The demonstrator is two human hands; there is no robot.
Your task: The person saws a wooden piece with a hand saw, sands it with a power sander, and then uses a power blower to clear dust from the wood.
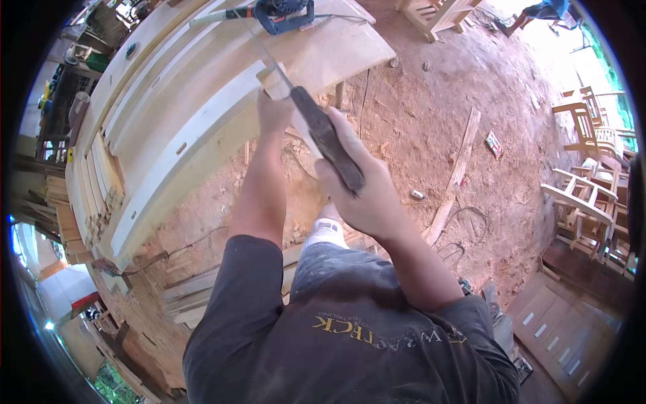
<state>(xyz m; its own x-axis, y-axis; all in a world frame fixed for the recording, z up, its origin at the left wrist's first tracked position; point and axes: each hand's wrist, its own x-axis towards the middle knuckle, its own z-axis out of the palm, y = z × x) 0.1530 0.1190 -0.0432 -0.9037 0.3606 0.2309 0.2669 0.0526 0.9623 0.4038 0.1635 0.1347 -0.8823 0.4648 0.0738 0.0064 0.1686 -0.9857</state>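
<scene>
My right hand (360, 172) is wrapped round the dark, worn handle (326, 138) of a long thin-bladed tool. Its narrow blade (272, 64), seen nearly edge-on, runs away from me over the workbench (330, 57). My left hand (274, 111) is closed on a pale wood piece (274, 84) at the bench's near edge, right beside the blade. To its left lies a long pale board (195, 135) with a small slot cut through it. The underside of the left hand's grip is hidden.
A blue power tool (282, 15) with a cord rests at the bench's far end. Wood strips (97, 172) are stacked on the left. On the dusty floor lie a plank (457, 172) and a cable (471, 222). Wooden chairs (585, 195) stand right; another person (538, 13) is far right.
</scene>
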